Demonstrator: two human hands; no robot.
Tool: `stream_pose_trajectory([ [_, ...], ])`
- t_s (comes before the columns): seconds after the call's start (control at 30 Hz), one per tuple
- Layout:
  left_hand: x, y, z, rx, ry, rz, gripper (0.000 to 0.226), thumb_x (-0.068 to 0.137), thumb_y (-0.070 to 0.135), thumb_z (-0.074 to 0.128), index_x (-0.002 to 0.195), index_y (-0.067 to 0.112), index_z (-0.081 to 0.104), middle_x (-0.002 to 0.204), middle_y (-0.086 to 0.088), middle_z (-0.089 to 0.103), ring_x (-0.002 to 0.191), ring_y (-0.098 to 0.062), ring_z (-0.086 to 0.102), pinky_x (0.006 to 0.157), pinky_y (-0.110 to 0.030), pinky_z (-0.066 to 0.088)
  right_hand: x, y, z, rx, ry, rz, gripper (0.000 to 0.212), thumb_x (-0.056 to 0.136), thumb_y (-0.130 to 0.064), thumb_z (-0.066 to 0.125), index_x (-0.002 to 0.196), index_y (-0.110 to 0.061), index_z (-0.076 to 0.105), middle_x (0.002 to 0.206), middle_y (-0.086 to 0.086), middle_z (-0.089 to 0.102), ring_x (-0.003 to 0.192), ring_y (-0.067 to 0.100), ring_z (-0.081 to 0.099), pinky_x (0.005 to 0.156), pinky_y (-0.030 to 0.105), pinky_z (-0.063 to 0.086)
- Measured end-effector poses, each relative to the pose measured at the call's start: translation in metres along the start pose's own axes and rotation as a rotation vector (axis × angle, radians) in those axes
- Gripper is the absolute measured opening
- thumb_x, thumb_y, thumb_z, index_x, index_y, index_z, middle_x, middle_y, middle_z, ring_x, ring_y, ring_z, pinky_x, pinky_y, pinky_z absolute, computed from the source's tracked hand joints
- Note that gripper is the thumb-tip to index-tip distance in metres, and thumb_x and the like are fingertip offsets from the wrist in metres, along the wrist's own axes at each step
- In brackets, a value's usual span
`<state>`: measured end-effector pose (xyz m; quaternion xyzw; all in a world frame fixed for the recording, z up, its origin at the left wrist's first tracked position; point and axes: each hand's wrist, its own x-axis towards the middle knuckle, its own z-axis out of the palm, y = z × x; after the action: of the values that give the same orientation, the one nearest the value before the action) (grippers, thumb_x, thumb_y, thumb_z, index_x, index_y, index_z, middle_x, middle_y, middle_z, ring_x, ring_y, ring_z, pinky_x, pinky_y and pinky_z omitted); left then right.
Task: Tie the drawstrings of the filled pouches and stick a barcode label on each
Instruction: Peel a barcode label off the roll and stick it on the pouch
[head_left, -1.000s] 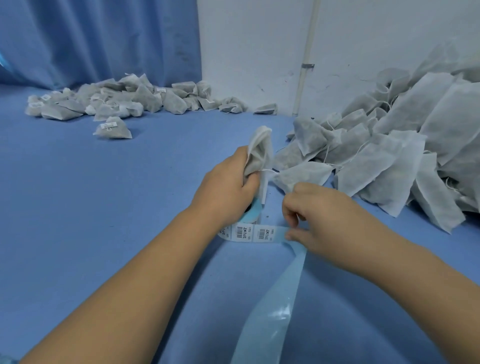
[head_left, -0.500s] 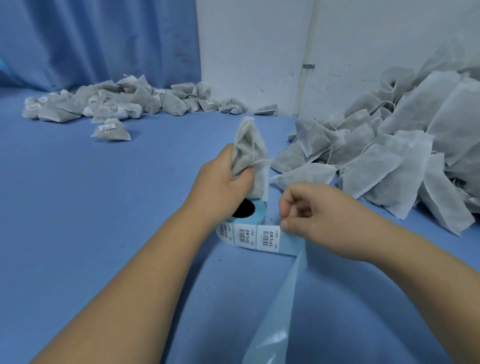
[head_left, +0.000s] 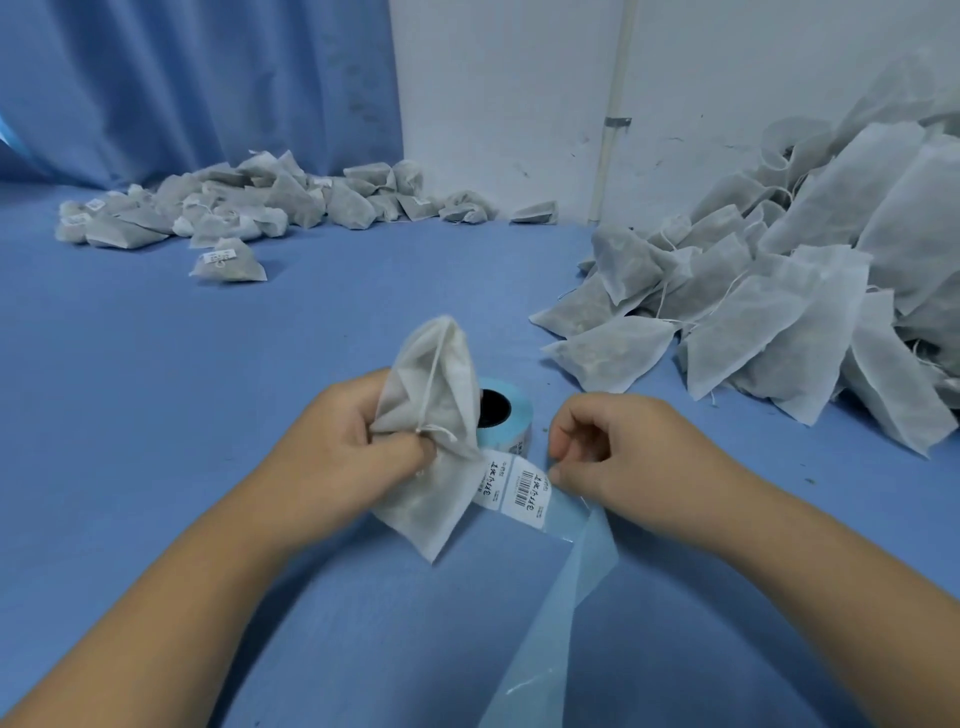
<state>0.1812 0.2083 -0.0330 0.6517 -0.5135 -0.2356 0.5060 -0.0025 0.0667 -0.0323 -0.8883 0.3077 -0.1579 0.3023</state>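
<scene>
While my left hand (head_left: 343, 457) grips a seemingly tied pouch (head_left: 441, 374) just before the roll (head_left: 506, 421), my right fingers (head_left: 571, 478) pinch the next label (head_left: 530, 493); labelled pouches (head_left: 228, 262) lie far beyond the roll, many untied ones (head_left: 779, 312) right of it.

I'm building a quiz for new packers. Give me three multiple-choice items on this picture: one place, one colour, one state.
1. Where does the label roll stand? A) behind the held pouch B) on the right-hand pile C) on the far-left pile
2. What colour is the backing strip? A) yellow B) light blue C) red
3. What is the left hand doing? A) lying flat B) gripping the pouch C) pointing at the wall
Answers: 1 A, the pouch partly hides it; 2 B, the bare strip is light blue; 3 B, fingers curl round the pouch.
</scene>
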Motion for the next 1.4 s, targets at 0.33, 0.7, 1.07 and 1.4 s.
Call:
stream_pose_trajectory([
  [0.33,0.019,0.004,0.008,-0.208,-0.002,-0.052,0.036,0.071,0.01,0.051,0.103,0.011,0.067,0.108,0.002,0.076,0.103,-0.015,0.07,0.082,-0.026,0.057,-0.012,-0.019,-0.005,-0.479,-0.097,-0.354,0.025,0.094,-0.018,0.051,0.104,-0.027,0.071,0.087,-0.017,0.039,0.081,0.006,0.046,0.079,0.029,0.045],
  [0.7,0.008,-0.001,0.008,-0.156,0.114,-0.008,0.022,0.067,0.016,0.055,0.062,0.035,0.067,0.065,0.015,0.064,0.061,0.001,0.061,0.054,-0.012,0.047,-0.008,-0.017,0.005,0.001,-0.083,-0.014,0.02,0.082,-0.011,0.069,0.081,-0.026,0.056,0.075,-0.012,0.063,0.066,0.002,0.055,0.063,0.019,0.046],
  [1.07,-0.044,0.002,0.01,0.098,0.279,-0.086,0.086,0.088,0.004,0.058,0.119,0.08,0.032,0.097,0.027,0.064,0.067,0.002,0.059,0.06,-0.014,0.048,-0.018,-0.02,0.006,0.763,-0.221,0.141,0.019,0.087,0.002,0.065,0.083,-0.014,0.056,0.074,0.007,0.067,0.063,0.017,0.063,0.056,0.019,0.046],
  [1.4,-0.04,0.008,0.04,-0.083,0.127,-0.451,0.04,0.084,0.004,0.052,0.068,0.03,0.078,0.055,0.003,0.048,0.057,-0.015,0.04,0.053,-0.024,0.035,-0.022,-0.031,0.02,1.25,-0.138,0.169,0.025,0.084,0.01,0.058,0.071,-0.009,0.068,0.078,0.013,0.067,0.064,0.019,0.067,0.055,0.02,0.053],
])
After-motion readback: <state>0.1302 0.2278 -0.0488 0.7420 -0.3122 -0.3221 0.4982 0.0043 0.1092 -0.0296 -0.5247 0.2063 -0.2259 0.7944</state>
